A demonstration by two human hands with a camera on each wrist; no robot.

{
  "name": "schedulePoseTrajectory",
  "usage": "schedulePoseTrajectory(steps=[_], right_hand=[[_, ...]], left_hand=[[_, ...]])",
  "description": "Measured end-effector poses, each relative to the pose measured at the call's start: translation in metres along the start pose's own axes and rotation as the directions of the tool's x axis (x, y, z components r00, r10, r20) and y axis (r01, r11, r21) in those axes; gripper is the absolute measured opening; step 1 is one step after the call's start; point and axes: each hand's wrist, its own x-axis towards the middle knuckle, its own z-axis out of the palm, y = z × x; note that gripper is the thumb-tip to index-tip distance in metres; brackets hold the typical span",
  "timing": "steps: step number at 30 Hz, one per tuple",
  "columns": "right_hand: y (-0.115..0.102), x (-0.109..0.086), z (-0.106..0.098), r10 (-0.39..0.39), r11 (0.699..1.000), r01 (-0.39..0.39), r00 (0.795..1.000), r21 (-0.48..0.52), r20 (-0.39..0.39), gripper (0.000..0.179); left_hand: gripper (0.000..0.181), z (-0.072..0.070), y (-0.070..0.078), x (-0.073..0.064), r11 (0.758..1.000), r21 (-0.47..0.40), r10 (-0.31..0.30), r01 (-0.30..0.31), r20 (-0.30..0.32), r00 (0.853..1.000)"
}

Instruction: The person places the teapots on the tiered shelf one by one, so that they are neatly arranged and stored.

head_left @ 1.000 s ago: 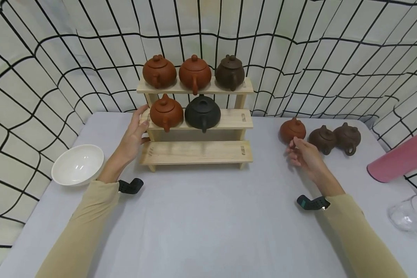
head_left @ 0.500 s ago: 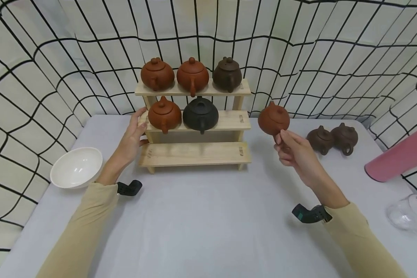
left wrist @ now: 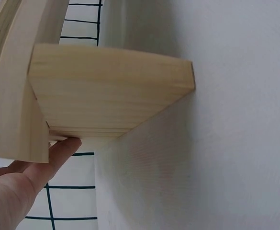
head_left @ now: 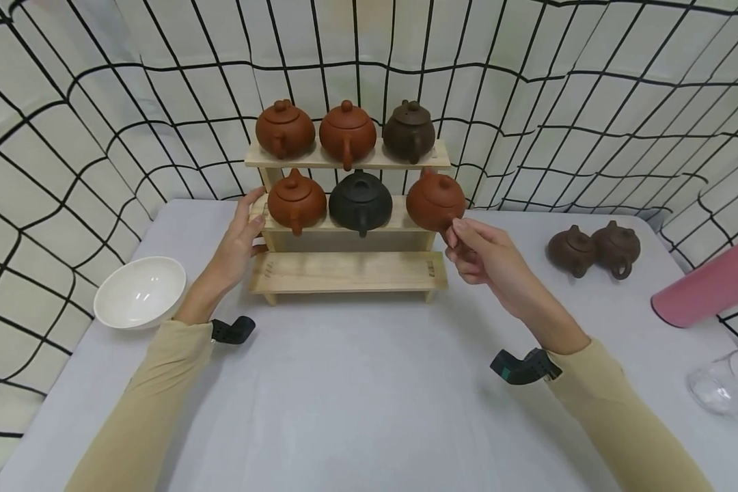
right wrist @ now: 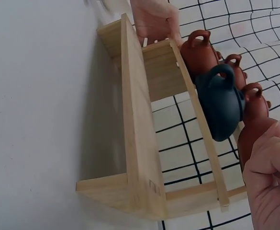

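In the head view my right hand (head_left: 486,256) pinches the handle of a reddish-brown clay teapot (head_left: 435,201). That teapot is at the right end of the middle shelf of a three-step wooden stand (head_left: 344,271) and overlaps it in this view. Left of it on the same shelf sit a black teapot (head_left: 360,200) and an orange-brown teapot (head_left: 296,199). My left hand (head_left: 230,249) holds the left end of the stand at middle-shelf height; its fingers (left wrist: 58,155) show against the wood in the left wrist view. Handles face me.
Two red-brown teapots (head_left: 347,130) and a dark brown one (head_left: 408,130) line the top shelf. Two dark teapots (head_left: 615,244) stand at right, near a pink cylinder (head_left: 707,280) and a clear glass (head_left: 722,386). A white bowl (head_left: 139,292) is at left; black wire mesh (head_left: 498,102) surrounds the table.
My right hand has lifted the reddish-brown teapot off the table at right and carried it left to the middle shelf. The left hand has stayed at the stand's end.
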Motion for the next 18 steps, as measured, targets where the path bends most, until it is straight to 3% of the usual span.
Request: schedulePoseTrajectory(steps=[18], right_hand=[[0.008,0.026,0.004,0.049,0.993,-0.049,0.999,-0.103,-0.006,0.038]], left_hand=[[0.060,0.000,0.000,0.001,1.000,0.006,0.003,-0.003,0.007,1.000]])
